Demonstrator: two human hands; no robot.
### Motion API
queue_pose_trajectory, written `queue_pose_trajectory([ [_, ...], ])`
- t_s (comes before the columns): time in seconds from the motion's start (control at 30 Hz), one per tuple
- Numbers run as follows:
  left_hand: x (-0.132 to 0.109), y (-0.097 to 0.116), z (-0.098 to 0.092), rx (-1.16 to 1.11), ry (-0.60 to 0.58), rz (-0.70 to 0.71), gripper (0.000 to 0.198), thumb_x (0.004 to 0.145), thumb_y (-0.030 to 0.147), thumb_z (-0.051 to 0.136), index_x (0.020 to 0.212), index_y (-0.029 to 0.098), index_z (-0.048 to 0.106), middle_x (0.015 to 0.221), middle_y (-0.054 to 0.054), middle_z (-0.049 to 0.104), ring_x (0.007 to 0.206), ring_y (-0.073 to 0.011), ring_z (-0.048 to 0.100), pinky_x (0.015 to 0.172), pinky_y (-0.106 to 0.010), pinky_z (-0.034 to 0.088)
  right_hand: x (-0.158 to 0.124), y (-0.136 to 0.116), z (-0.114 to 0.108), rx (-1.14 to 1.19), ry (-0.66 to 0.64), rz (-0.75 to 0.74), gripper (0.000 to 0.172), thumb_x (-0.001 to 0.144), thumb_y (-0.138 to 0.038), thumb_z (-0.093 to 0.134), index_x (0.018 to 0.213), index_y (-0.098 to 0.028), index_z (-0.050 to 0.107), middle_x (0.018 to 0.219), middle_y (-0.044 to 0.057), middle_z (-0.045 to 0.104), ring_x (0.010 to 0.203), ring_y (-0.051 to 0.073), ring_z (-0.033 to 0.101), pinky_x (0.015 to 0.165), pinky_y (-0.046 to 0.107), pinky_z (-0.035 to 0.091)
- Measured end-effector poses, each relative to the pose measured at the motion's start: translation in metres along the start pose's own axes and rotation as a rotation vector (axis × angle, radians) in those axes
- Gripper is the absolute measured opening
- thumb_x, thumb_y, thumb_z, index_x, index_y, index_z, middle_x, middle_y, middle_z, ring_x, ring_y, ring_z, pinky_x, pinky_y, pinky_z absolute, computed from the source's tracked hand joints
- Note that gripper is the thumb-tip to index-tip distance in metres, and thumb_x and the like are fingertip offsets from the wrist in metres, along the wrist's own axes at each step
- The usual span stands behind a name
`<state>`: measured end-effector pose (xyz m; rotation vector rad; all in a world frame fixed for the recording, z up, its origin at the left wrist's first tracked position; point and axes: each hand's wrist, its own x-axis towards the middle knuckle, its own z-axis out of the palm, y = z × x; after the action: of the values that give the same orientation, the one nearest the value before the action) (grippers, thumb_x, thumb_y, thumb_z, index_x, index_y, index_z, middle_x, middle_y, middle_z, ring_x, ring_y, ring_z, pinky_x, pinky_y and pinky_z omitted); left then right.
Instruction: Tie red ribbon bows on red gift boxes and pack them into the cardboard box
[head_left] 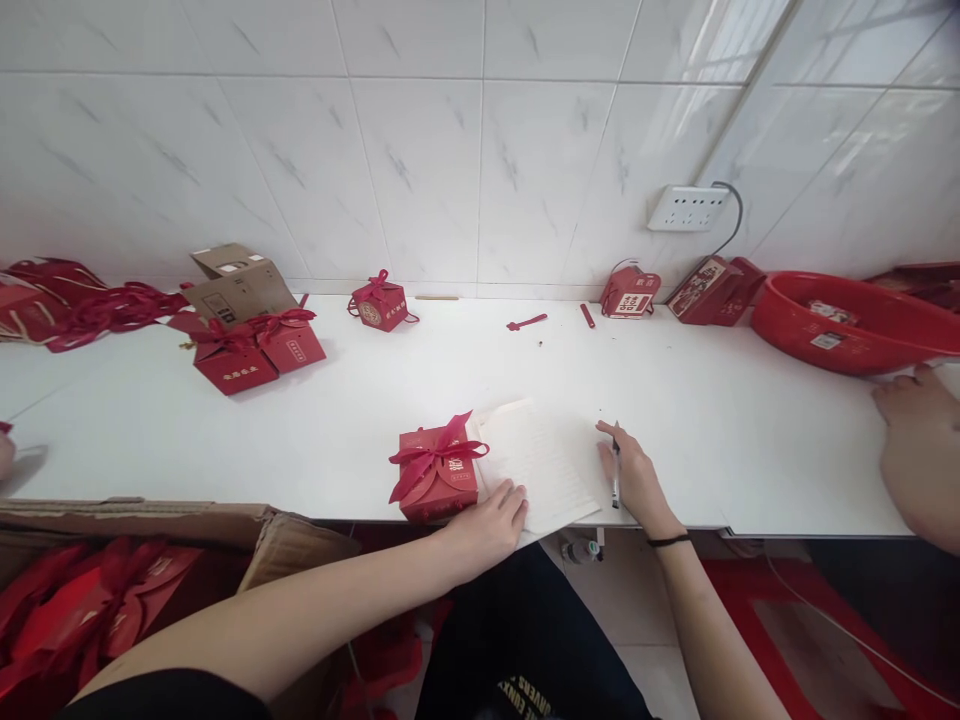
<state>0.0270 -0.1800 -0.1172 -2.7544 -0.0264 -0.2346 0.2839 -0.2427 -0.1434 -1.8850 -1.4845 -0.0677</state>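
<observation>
A small stack of thin white paper sheets (536, 465) lies near the table's front edge. My left hand (491, 520) rests on its lower left corner, fingers laid flat. Touching the sheets' left side is a red gift box (442, 495) tied with a dark pink ribbon bow, just beyond my left hand. To the right of the paper, my right hand (637, 480) is closed around a pen (616, 480), which points toward me. Its index finger sticks out to the left, and a black band circles the wrist.
Ribboned red boxes (259, 355) and a small red box (381, 303) stand at the back left. A red basin (840, 325) sits at the right, beside another person's arm (919, 450). An open cardboard carton (292, 550) full of red boxes is at lower left.
</observation>
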Motion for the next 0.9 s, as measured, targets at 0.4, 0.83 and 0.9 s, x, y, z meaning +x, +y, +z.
queue_pose_trajectory([
  [0.4,0.004,0.006,0.008,-0.185,-0.210,-0.219,0.025,0.081,0.007,0.050,0.106,0.010,0.053,0.137,-0.023,0.040,0.125,-0.0355,0.039,0.093,-0.045,0.044,-0.013,-0.045,0.029,-0.190,-0.240,-0.316,0.025,0.094,-0.017,0.029,0.107,-0.016,0.050,0.135,0.016,0.043,0.130,0.027,0.032,0.099,0.054,0.035],
  [0.83,0.001,0.011,0.020,-0.121,-0.165,-0.297,0.057,0.083,0.007,0.044,0.138,0.015,0.032,0.140,-0.019,0.038,0.126,-0.0336,0.039,0.098,-0.049,0.038,-0.012,-0.053,0.023,-0.092,-0.344,-0.319,0.018,0.095,-0.024,0.032,0.106,-0.018,0.044,0.132,0.015,0.047,0.127,0.026,0.038,0.100,0.060,0.031],
  [0.9,0.000,0.013,0.020,-0.111,-0.156,-0.301,0.055,0.083,0.007,0.042,0.137,0.015,0.034,0.139,-0.018,0.039,0.125,-0.0337,0.040,0.098,-0.049,0.038,-0.007,-0.056,0.026,-0.097,-0.378,-0.285,0.019,0.094,-0.024,0.031,0.108,-0.018,0.043,0.132,0.015,0.047,0.127,0.026,0.038,0.098,0.065,0.027],
])
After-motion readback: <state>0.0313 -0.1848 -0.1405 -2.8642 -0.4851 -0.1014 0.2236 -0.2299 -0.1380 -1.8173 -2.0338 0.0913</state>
